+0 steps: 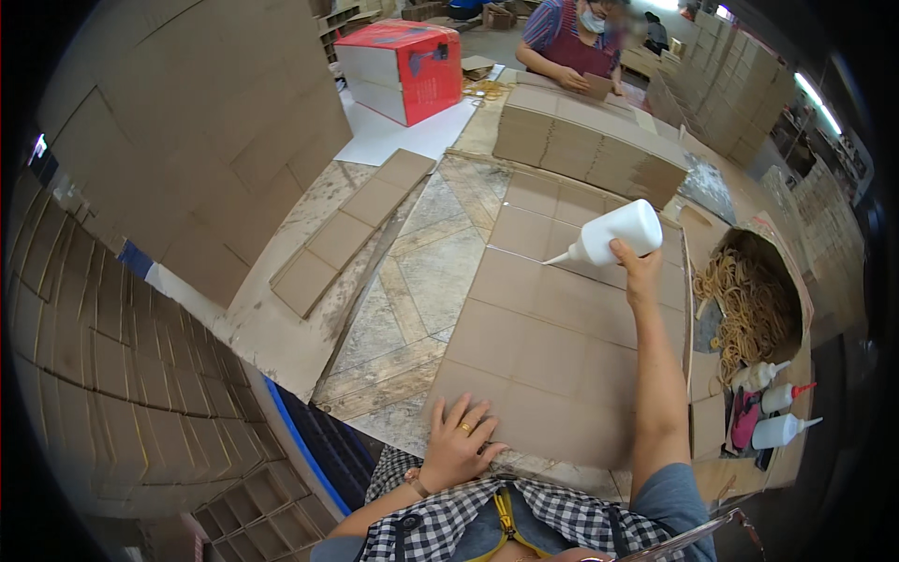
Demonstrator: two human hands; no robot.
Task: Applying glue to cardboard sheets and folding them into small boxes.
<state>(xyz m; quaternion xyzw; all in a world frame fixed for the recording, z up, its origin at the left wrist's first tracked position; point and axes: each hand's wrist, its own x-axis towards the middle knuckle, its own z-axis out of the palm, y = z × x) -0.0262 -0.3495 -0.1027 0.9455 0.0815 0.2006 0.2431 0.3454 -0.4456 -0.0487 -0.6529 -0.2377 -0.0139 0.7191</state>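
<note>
A white glue bottle (622,229) is gripped in my right hand (641,264) and tipped over, its thin nozzle pointing down and left. The tip meets a brown cardboard sheet (534,328) marked by fold lines into rectangles. Thin white glue lines (515,253) run across the sheet's far part, one ending at the nozzle. My left hand (461,436) lies flat with fingers spread on the sheet's near left corner, a ring on one finger.
Cardboard strips (351,234) lie left on the worn table (393,323). Beyond the sheet stands a long cardboard stack (590,150), with a red box (401,70) further left. Rubber bands (744,300) and several bottles (782,431) sit at right. Across the table, a person (573,42) handles cardboard.
</note>
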